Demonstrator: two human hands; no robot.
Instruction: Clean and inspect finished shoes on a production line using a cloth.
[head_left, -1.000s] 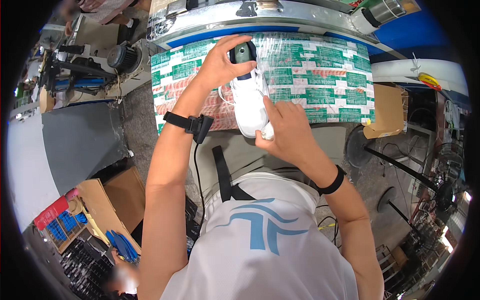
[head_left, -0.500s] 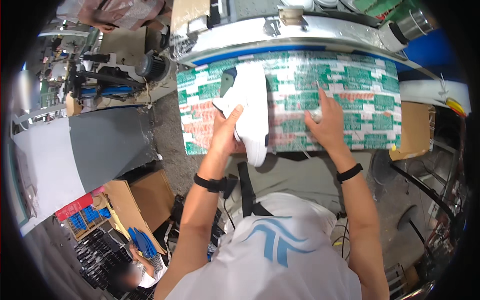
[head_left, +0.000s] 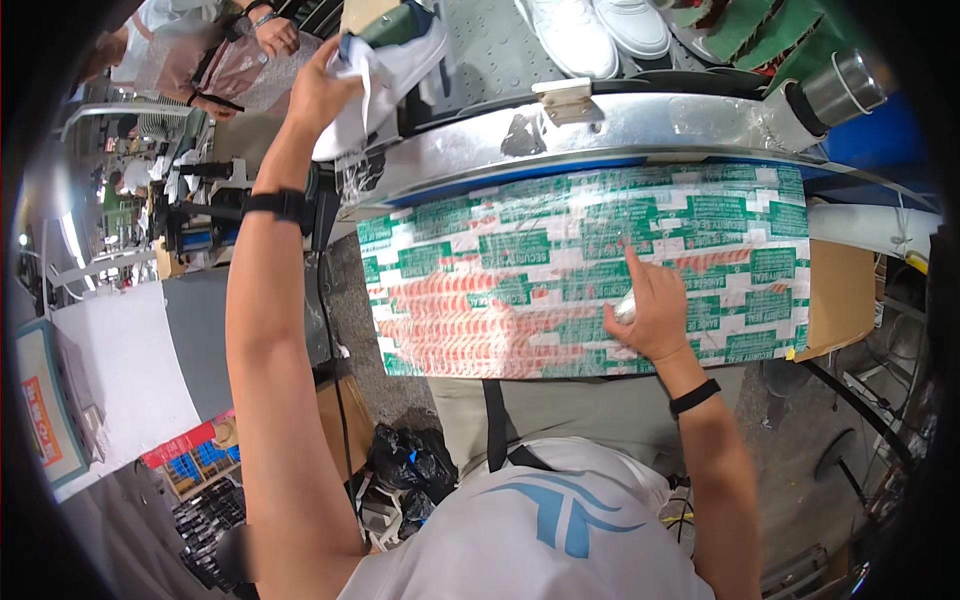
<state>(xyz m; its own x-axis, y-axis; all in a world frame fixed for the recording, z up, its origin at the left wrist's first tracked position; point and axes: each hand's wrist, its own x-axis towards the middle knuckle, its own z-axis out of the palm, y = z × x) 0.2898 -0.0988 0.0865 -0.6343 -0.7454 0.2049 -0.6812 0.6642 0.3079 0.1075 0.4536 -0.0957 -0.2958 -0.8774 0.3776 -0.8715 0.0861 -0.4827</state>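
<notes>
My left hand (head_left: 325, 88) is closed on a white sneaker (head_left: 408, 68) with a dark lining, at the far left end of the metal-edged conveyor. The thumb and fingers grip it near the collar. Over the work board (head_left: 450, 300), wrapped in green, white and red printed tape, my right hand (head_left: 655, 312) hovers or rests; which one, I cannot tell. Its index finger points forward, while the thumb and curled fingers hold a small whitish, shiny object (head_left: 625, 308). Its kind is mostly hidden by the hand.
More white sneakers (head_left: 575, 35) stand on the grey conveyor surface (head_left: 485, 70) behind the metal rail (head_left: 460, 150). A metal cylinder (head_left: 840, 92) sits at the far right. Another person's hand (head_left: 277, 35) shows at upper left. A grey-and-white tabletop (head_left: 120, 360) lies left.
My left hand has carried the sneaker from the taped board forward and left to the conveyor. My right hand stays over the board, with the small object in it. The view has shifted forward.
</notes>
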